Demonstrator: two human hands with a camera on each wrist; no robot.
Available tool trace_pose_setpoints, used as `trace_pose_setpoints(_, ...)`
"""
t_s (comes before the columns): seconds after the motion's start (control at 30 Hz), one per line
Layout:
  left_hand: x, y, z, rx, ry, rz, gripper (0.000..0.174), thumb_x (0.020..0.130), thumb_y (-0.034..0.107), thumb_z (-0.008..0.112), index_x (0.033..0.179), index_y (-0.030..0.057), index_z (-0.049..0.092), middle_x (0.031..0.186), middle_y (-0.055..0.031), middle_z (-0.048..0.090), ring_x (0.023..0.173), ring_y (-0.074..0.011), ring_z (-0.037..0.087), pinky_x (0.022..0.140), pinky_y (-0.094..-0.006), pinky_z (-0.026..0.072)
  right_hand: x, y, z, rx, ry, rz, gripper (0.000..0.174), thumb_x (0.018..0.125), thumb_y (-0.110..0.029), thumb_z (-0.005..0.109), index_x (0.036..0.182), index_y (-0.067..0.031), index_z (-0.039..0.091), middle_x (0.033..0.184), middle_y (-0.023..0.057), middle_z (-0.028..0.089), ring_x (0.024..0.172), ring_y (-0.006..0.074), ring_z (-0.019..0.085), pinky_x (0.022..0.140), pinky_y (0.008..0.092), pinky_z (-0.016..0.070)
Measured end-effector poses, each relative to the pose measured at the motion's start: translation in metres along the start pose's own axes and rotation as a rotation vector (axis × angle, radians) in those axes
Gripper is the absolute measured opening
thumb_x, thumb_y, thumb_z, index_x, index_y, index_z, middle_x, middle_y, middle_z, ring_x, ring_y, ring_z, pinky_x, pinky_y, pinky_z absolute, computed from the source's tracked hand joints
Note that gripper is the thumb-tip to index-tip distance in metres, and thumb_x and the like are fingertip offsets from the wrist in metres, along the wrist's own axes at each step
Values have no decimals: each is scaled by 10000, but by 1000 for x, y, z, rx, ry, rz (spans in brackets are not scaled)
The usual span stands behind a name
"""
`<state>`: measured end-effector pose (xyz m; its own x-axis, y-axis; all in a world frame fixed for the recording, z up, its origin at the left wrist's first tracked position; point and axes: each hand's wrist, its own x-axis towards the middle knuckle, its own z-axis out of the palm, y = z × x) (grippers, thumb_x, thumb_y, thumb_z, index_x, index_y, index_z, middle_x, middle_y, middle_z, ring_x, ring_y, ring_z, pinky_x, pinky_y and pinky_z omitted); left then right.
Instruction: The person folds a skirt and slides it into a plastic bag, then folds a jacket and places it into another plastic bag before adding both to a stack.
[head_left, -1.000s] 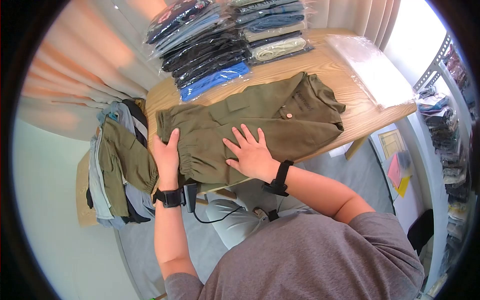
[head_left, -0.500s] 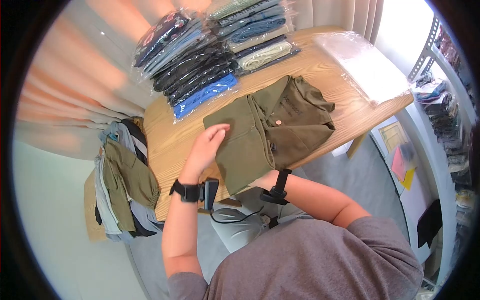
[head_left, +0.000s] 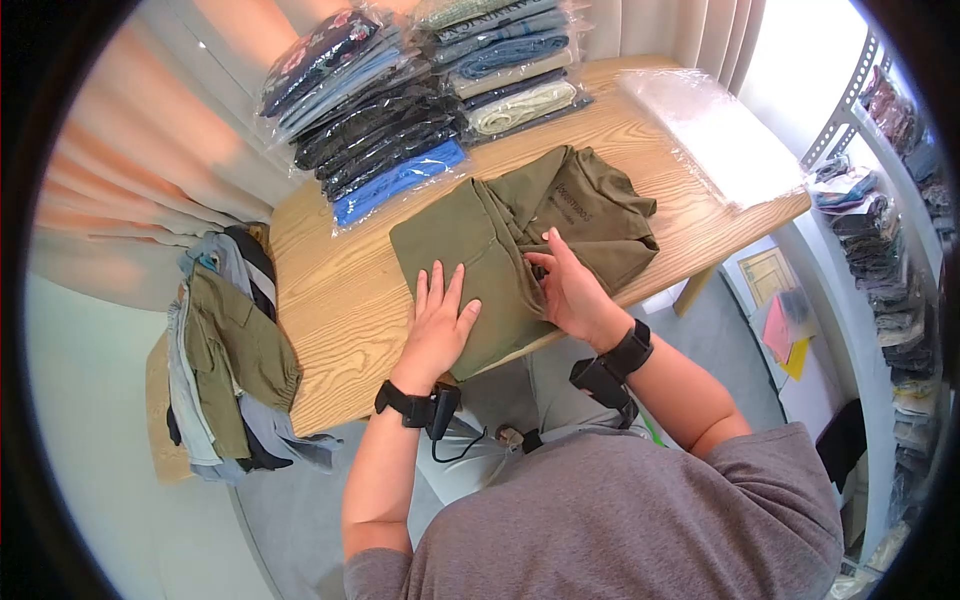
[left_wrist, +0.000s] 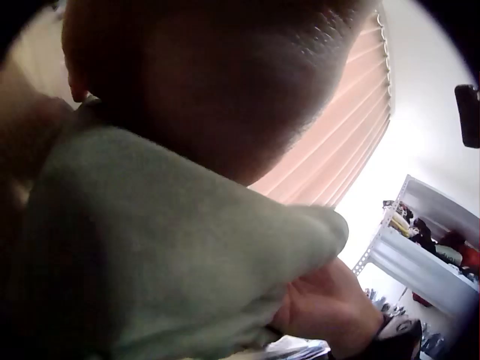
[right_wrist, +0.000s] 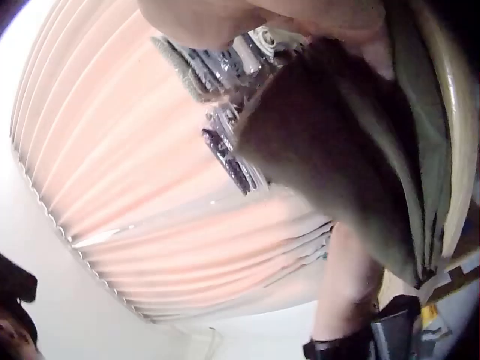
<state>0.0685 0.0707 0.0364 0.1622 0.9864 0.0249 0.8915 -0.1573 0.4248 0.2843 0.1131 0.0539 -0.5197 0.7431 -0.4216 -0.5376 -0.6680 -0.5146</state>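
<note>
Olive-green trousers [head_left: 450, 235] lie folded over on the wooden table, with the leg part doubled onto the printed waist part at the right. My left hand [head_left: 438, 325] rests flat on the folded part, its fingers spread. At the layered edge in the middle, my right hand [head_left: 580, 295] holds the cloth, some of its fingers tucked in at the fold. In the left wrist view the olive cloth [left_wrist: 180, 247] rises close up and partly hides the right hand [left_wrist: 326, 304]. The right wrist view shows dark folds of the trousers [right_wrist: 330, 142] below the hand.
Bagged folded clothes [head_left: 390, 120] stand in stacks at the back of the table [head_left: 335, 300]. Clear plastic bags [head_left: 710, 135] lie at the right end. Loose clothes [head_left: 225, 350] hang in a heap at the left. Shelves of clothes [head_left: 880, 260] line the right side.
The gathered leg ends have been folded over toward the waist. My left hand has come down onto the fold; my right hand has moved from under the near edge to the layered edge.
</note>
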Motion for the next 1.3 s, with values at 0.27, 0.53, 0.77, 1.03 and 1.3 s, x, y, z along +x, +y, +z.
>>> trace_pose_setpoints(0.27, -5, -8, 8, -240, 422, -64, 606, 919, 331, 515, 1408, 40, 307, 1469, -281, 197, 1366, -438, 171, 1105, -458, 192, 9, -22, 7, -1425, -152, -432, 706, 786, -166, 660, 1366, 31, 308, 1264, 244, 508, 1155, 332, 513, 966, 343, 404)
trace_pose_setpoints(0.53, -18, -32, 20, -451, 471, -201, 582, 944, 294, 500, 1366, -63, 319, 1391, -242, 365, 1295, -326, 354, 1081, -370, 264, 17, -36, -2, -1404, -138, -298, 591, 875, -112, 539, 1393, 12, 284, 1281, 226, 494, 1172, 278, 497, 968, 309, 392)
trace_pose_setpoints(0.77, -12, -27, 25, -427, 442, -132, 678, 870, 236, 610, 1384, -56, 277, 1350, -264, 393, 1258, -365, 371, 1059, -409, 280, 14, -29, -5, -1411, -43, -386, 558, 852, -124, 548, 1357, -19, 334, 1342, 266, 390, 1207, 376, 432, 1012, 353, 363)
trace_pose_setpoints(1.03, -3, -22, 26, -242, 471, -148, 751, 819, 199, 676, 1384, -59, 255, 1273, -254, 463, 1186, -359, 434, 1007, -428, 334, -1, 20, 0, -2078, 177, -1176, 434, 876, -223, 556, 1291, -123, 480, 1372, 168, 410, 1264, 341, 393, 986, 502, 367)
trace_pose_setpoints(1.3, -3, -11, -10, -1447, 179, -368, 367, 869, 212, 613, 1154, -5, 535, 1056, -116, 626, 932, -189, 607, 813, -304, 487, -5, 32, -2, -2116, 165, -1000, 445, 913, -337, 498, 1303, -123, 475, 1346, 156, 460, 1228, 299, 454, 1036, 486, 304)
